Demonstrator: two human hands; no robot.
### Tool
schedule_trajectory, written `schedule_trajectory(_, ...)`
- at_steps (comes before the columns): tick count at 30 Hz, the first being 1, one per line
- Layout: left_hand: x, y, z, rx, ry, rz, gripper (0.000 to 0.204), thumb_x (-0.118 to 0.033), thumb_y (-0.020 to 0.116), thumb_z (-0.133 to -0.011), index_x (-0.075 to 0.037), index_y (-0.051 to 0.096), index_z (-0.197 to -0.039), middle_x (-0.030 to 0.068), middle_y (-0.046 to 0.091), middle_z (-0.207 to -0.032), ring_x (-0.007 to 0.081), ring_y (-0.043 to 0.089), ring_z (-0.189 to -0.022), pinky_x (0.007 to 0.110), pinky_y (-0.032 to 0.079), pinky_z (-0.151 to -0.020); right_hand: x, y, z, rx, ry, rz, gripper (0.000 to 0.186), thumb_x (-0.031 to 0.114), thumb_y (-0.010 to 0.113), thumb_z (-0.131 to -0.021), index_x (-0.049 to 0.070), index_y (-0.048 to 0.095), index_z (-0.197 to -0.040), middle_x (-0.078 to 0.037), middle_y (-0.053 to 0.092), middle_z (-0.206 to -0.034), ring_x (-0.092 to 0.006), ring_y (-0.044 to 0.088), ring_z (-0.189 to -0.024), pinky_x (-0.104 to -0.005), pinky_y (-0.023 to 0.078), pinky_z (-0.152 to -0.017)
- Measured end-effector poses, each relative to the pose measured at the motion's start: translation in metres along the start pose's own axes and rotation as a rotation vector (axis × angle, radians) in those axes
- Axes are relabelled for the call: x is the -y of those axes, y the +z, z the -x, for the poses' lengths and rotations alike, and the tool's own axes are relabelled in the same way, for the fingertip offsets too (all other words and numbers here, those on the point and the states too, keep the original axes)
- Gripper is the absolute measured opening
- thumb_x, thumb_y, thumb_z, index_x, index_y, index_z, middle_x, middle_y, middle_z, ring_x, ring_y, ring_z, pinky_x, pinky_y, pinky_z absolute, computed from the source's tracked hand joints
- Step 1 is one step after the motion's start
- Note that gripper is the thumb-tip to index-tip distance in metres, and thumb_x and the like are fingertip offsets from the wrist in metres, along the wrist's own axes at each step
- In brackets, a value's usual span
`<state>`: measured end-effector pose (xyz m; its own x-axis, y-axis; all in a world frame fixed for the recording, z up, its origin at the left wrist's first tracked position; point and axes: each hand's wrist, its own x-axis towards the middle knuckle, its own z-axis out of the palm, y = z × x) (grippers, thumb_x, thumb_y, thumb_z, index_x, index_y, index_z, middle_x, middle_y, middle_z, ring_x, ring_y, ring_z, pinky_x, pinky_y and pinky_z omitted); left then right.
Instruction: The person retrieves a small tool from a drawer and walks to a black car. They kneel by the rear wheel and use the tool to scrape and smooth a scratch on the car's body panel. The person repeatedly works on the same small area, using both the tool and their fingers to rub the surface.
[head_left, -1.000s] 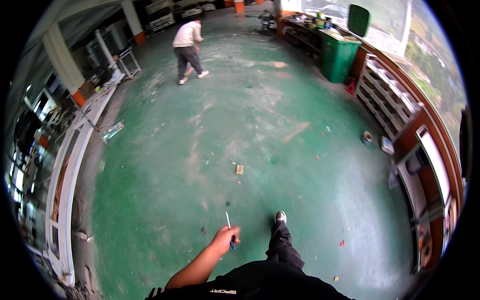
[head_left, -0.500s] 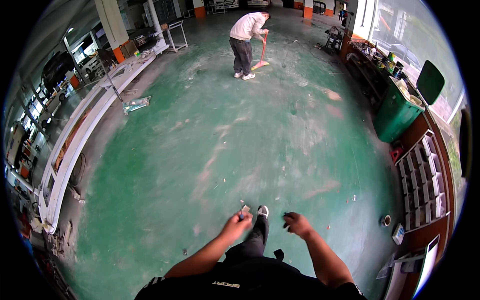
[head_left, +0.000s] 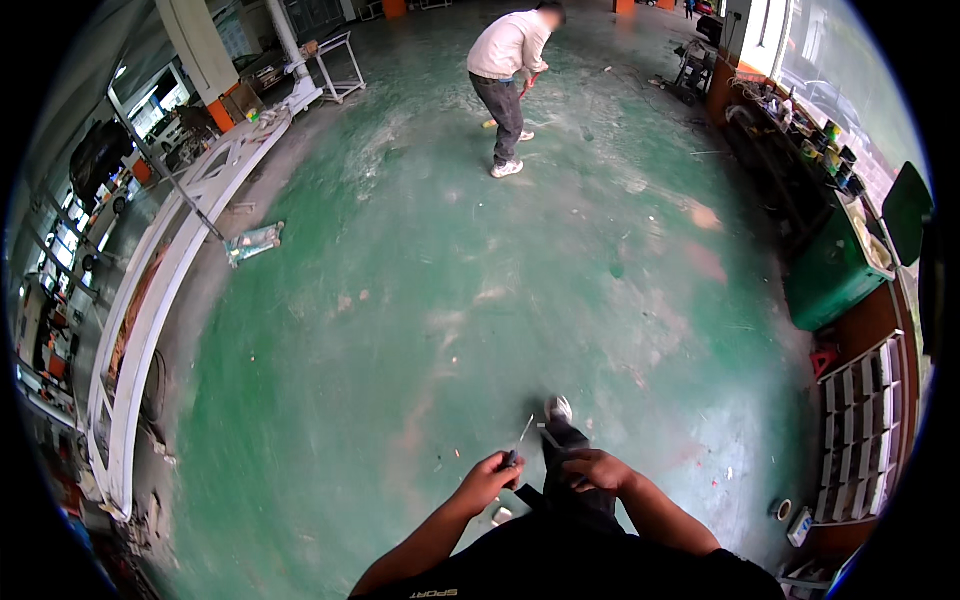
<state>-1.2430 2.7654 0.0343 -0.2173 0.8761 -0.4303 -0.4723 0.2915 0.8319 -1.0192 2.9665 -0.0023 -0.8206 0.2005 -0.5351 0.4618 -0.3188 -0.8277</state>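
We stood on the green painted floor [head_left: 400,330] with both hands low in front of us. Our left hand [head_left: 490,476] had its grip closed around a dark-handled tool [head_left: 514,452] with a thin metal shaft pointing up and away. Our right hand [head_left: 592,470] was curled just beside it; whether it gripped anything we could not tell. We judged it best to keep the thin tip steady and away from our shoe [head_left: 558,409].

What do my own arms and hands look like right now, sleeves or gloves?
Both forearms are bare, with no long sleeves. The left hand and right hand wear no gloves; no watch or band shows. The dark top has small pale lettering near its lower edge.
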Motion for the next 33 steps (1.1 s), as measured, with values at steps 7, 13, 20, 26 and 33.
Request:
schedule_trajectory(7, -0.094, -0.135, -0.177, -0.287, -0.332, 0.012, 0.018, -0.022, 0.070, -0.097, -0.005, 0.066, -0.099, -0.0023, 0.060, -0.081, 0.0092, 0.056, -0.073, 0.026, 0.044, -0.065, 0.175, -0.064, -0.259, 0.088, 0.324, -0.042, 0.031, 0.030, 0.061, -0.104, 0.003, 0.066, -0.120, -0.008, 0.072, -0.098, -0.0142, 0.067, -0.081, -0.0291, 0.057, -0.072)
schedule_trajectory(13, -0.273, -0.212, -0.282, -0.557, -0.099, 0.007, 0.015, -0.020, 0.069, -0.098, -0.005, 0.067, -0.099, -0.0019, 0.062, -0.080, 0.0080, 0.055, -0.069, 0.024, 0.043, -0.063, 0.394, -0.077, -0.443, 0.497, 0.249, 0.198, 0.048, 0.038, 0.062, -0.101, 0.001, 0.061, -0.132, -0.006, 0.069, -0.095, -0.0144, 0.064, -0.080, -0.0305, 0.055, -0.073)
schedule_trajectory(20, -0.408, -0.358, -0.472, -0.525, -0.112, 0.027, 0.025, -0.019, 0.070, -0.096, 0.000, 0.068, -0.112, 0.0019, 0.068, -0.090, 0.0103, 0.060, -0.077, 0.026, 0.048, -0.069, 0.523, -0.136, -0.699, 0.259, -0.001, 0.655, 0.052, 0.039, 0.063, -0.101, 0.001, 0.063, -0.137, -0.008, 0.072, -0.105, -0.0161, 0.066, -0.086, -0.0319, 0.053, -0.080)
schedule_trajectory(26, -0.537, -0.499, -0.656, -0.269, -0.153, -0.195, 0.020, -0.021, 0.069, -0.095, -0.006, 0.067, -0.108, 0.0005, 0.068, -0.091, 0.0101, 0.061, -0.078, 0.027, 0.048, -0.067, 0.635, -0.194, -0.833, 0.094, 0.200, 0.323, 0.046, 0.034, 0.066, -0.100, -0.001, 0.066, -0.129, -0.009, 0.072, -0.101, -0.0139, 0.066, -0.087, -0.0306, 0.053, -0.081)
schedule_trajectory(33, -0.734, -0.619, -0.843, -0.213, -0.168, -0.343, 0.020, -0.020, 0.067, -0.098, -0.002, 0.066, -0.104, 0.0038, 0.069, -0.086, 0.0123, 0.062, -0.073, 0.029, 0.049, -0.066, 0.778, -0.266, -1.029, 0.080, 0.189, -0.315, 0.030, 0.029, 0.062, -0.104, 0.005, 0.066, -0.121, -0.006, 0.070, -0.091, -0.0112, 0.061, -0.074, -0.0255, 0.051, -0.068)
